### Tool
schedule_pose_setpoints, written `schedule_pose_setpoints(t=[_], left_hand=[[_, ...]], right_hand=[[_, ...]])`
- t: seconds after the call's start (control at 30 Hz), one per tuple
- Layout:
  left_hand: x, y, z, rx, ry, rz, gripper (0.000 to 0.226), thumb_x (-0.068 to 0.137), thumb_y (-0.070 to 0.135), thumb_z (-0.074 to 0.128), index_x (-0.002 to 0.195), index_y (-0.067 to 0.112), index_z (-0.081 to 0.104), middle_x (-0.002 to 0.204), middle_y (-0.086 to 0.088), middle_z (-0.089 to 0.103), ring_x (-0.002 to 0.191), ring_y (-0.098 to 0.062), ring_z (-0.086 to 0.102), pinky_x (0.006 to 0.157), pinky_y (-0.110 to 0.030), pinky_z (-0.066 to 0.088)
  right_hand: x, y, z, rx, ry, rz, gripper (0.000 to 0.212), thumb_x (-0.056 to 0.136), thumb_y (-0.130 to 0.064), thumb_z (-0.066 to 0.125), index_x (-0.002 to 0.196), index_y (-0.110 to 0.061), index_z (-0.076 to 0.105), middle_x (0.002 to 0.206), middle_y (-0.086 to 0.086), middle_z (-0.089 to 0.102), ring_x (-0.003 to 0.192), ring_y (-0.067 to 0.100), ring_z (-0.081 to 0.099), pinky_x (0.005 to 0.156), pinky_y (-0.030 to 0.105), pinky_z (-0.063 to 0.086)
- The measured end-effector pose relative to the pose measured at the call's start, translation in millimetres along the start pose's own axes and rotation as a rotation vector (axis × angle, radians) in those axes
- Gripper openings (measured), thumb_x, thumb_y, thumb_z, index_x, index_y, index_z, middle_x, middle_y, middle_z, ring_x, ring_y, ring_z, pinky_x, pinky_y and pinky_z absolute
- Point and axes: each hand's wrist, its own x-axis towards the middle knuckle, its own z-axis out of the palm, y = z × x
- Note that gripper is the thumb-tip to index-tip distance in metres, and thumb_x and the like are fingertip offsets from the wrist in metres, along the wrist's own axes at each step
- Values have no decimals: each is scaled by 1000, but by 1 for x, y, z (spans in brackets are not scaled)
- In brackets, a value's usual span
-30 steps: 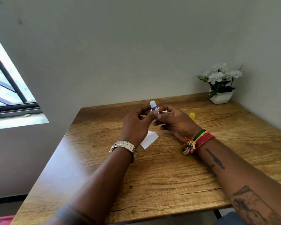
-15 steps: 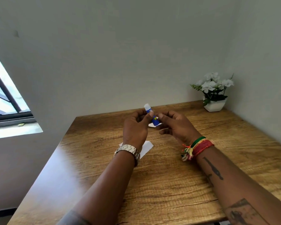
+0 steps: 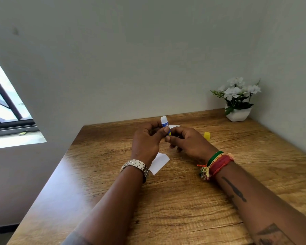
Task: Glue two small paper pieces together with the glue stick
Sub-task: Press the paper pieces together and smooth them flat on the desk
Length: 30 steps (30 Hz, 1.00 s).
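Note:
Both hands meet above the middle of the wooden table (image 3: 184, 200). A small blue glue stick (image 3: 165, 124) with its white glue tip showing stands upright between them. My left hand (image 3: 146, 144) pinches its body with thumb and forefinger. My right hand (image 3: 189, 143) grips its lower end, which is hidden by the fingers. The yellow cap (image 3: 207, 135) lies on the table just right of my right hand. One white paper piece (image 3: 160, 163) lies flat below my left hand, partly covered by it. A second paper piece (image 3: 174, 126) peeks out behind the hands.
A white pot of white flowers (image 3: 238, 103) stands in the far right corner against the wall. Walls close the table at the back and right. A window (image 3: 5, 106) is at the left, beyond the table's left edge.
The view shifted slightly. Both hands stayed together around the glue stick, and the yellow cap, hidden half a second ago, shows again beside my right hand.

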Motion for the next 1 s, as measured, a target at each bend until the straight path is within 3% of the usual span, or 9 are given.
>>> schedule_pose_setpoints(t=[0.07, 0.2, 0.3, 0.4, 0.57, 0.73, 0.9, 1.0], left_hand=[[-2, 1, 4, 88, 3, 23, 27, 85, 33, 79, 111, 32, 75, 96, 18, 77, 91, 2, 71, 80, -26, 57], [-5, 7, 18, 131, 7, 41, 25, 84, 34, 79, 109, 35, 76, 95, 19, 76, 88, 1, 71, 79, -27, 57], [-5, 16, 34, 137, -7, 66, 34, 85, 32, 79, 119, 34, 71, 99, 18, 75, 82, 1, 70, 70, -19, 55], [-3, 19, 49, 218, -15, 81, 39, 88, 34, 76, 126, 33, 66, 107, 18, 70, 85, -3, 68, 70, -24, 55], [0, 17, 67, 261, -56, 31, 25, 91, 31, 73, 115, 31, 70, 94, 18, 71, 90, -1, 66, 80, -32, 57], [-4, 9, 82, 289, -85, -5, 20, 92, 29, 72, 111, 27, 74, 96, 16, 67, 98, -5, 63, 86, -29, 51], [-9, 8, 89, 298, -120, -41, 19, 92, 29, 72, 111, 26, 73, 92, 18, 66, 90, 0, 62, 75, -17, 46], [-12, 10, 86, 290, -123, -47, 19, 92, 28, 72, 111, 24, 73, 92, 15, 67, 91, -3, 64, 76, -18, 47]], right_hand=[[0, 0, -1, -24, 62, -15, 20, 96, -32, 68, 115, -29, 73, 87, -15, 74, 74, 5, 65, 62, 21, 53], [-3, -2, -8, -81, 134, -63, 31, 94, -30, 70, 125, -27, 70, 105, -7, 75, 92, 9, 68, 76, 28, 53], [-5, -1, -20, -134, 252, -109, 29, 93, -32, 70, 121, -29, 70, 105, -8, 75, 96, 10, 69, 81, 30, 54], [-3, 7, -42, -239, 474, -43, 26, 89, -30, 73, 113, -22, 70, 98, -6, 72, 88, 12, 67, 75, 28, 49], [-9, 33, -91, -417, 751, 159, 25, 87, -27, 72, 109, -16, 74, 102, 8, 74, 91, 28, 67, 78, 32, 47], [-10, 51, -103, -596, 680, 414, 21, 91, -22, 65, 107, -12, 73, 107, 16, 73, 102, 39, 65, 87, 39, 51], [-9, 54, -101, -673, 614, 471, 22, 92, -23, 65, 112, -15, 72, 111, 13, 72, 107, 37, 63, 97, 41, 46], [-10, 53, -101, -735, 596, 510, 23, 93, -27, 65, 110, -15, 73, 109, 12, 71, 108, 34, 61, 97, 40, 38]])
